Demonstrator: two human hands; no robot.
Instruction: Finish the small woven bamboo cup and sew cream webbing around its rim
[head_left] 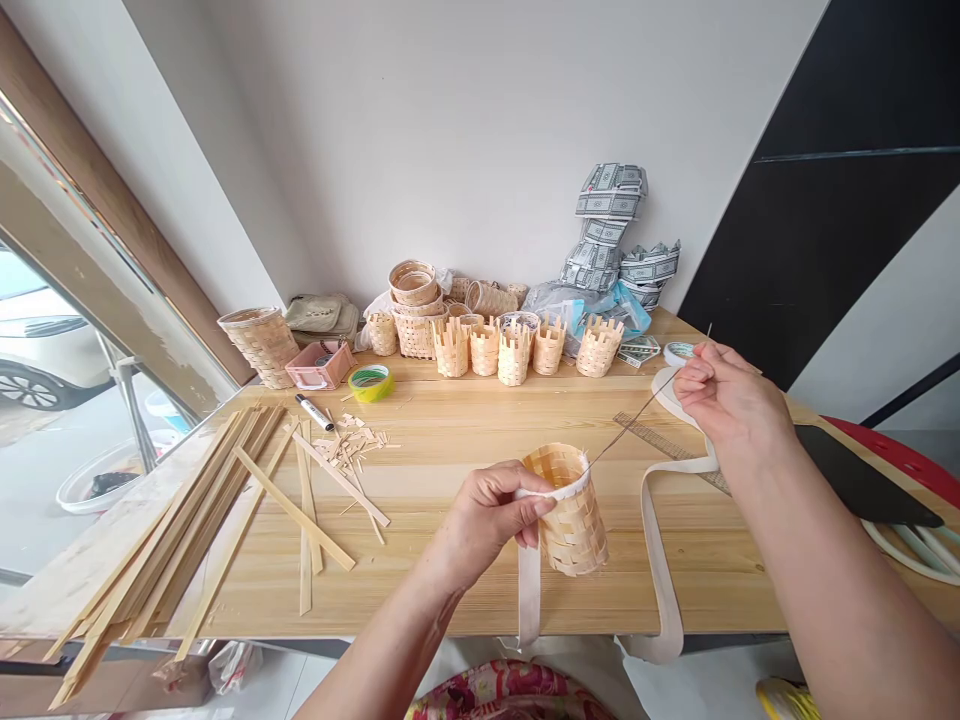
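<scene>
A small woven wood-strip basket (574, 530) is held tilted over the table's front. My left hand (499, 510) is closed on its rim, thumb outside, pinching white cloth tape (571, 490) that wraps the edge. The tape's tail (529, 595) hangs below that hand. Up at the right, my right hand (724, 390) is closed in a pinch on a dark thread (634, 420), pulled taut from the basket's rim. A thin needle-like tip (709, 328) sticks up behind the fingers. More white tape (656, 540) curves from a roll (670, 390) down over the table edge.
Long wood strips (180, 510) lie at the left, near scraps (356, 445) and a marker (313, 412). Behind are green-yellow tape (371, 383), a pink box (321, 366) and several small baskets (514, 352). A clear ruler (667, 450) and black board (866, 475) lie at right.
</scene>
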